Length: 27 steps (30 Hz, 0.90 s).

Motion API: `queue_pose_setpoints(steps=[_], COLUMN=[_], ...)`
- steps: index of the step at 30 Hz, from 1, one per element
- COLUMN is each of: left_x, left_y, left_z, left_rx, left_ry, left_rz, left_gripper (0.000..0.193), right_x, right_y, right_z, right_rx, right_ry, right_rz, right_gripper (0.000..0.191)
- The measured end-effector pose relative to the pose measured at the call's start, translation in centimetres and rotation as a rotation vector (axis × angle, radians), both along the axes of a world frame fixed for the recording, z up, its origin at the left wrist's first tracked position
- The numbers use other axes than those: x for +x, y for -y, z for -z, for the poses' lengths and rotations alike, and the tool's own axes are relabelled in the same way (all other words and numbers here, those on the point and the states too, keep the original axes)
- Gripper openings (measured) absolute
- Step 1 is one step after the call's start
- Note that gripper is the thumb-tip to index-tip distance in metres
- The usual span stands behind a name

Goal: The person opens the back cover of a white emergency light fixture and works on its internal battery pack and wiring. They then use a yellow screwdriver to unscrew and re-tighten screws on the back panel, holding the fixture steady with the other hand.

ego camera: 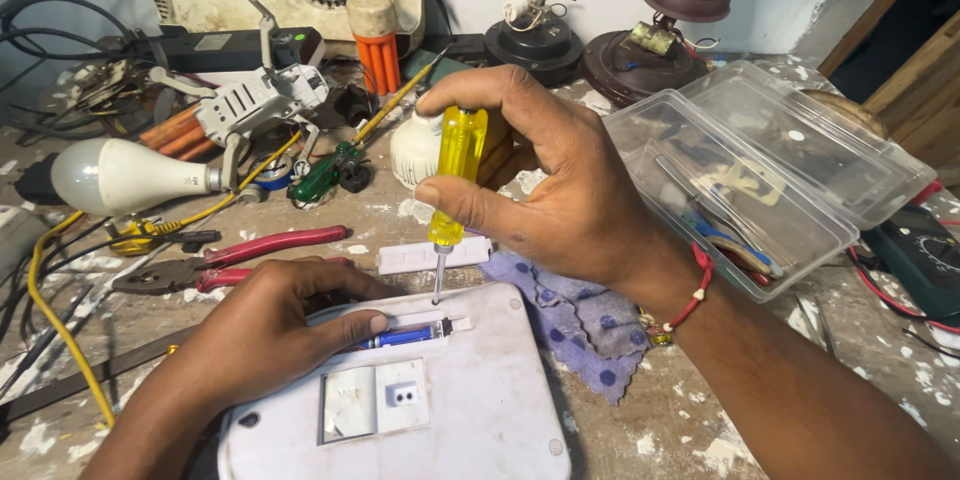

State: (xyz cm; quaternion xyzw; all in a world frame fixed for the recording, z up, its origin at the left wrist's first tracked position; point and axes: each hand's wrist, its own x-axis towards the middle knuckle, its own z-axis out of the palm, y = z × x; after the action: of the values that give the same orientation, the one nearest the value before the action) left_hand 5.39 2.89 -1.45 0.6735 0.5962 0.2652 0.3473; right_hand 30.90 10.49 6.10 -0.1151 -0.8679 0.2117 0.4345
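Right hand (555, 180) grips yellow-handled screwdriver (455, 175) upright, tip just below it at the open battery slot of the white device (480, 410), left hand (270, 330) pressing flat on the blue battery (400, 338); prying stage, calls for steady downward leverage.

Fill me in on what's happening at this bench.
A person's right hand holds a yellow-handled screwdriver upright, its tip down at the open battery slot of a white device. The left hand steadies the device, fingers over a blue battery. The slot's white cover lies just behind.
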Motion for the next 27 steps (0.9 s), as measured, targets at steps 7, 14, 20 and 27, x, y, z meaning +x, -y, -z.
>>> queue_pose_setpoints(steps=[7, 14, 20, 27], left_x=[-0.3, -0.3, -0.4, 0.0], left_y=[-0.1, -0.3, -0.6, -0.9], left_z=[0.2, -0.3, -0.5, -0.8], left_rx=[0.055, 0.07, 0.073, 0.085], left_ry=[0.091, 0.066, 0.087, 0.072], left_rz=[0.007, -0.006, 0.042, 0.041], left_gripper=[0.037, 0.036, 0.03, 0.029], right_x=[1.1, 0.6, 0.8, 3.6], right_y=[-0.4, 0.6, 0.7, 0.3], right_z=[-2.0, -2.7, -3.2, -4.0], right_rx=[-0.231, -0.233, -0.2, -0.164], right_ry=[0.038, 0.003, -0.026, -0.063], right_rz=[-0.022, 0.109, 0.048, 0.223], right_gripper=[0.046, 0.044, 0.039, 0.036])
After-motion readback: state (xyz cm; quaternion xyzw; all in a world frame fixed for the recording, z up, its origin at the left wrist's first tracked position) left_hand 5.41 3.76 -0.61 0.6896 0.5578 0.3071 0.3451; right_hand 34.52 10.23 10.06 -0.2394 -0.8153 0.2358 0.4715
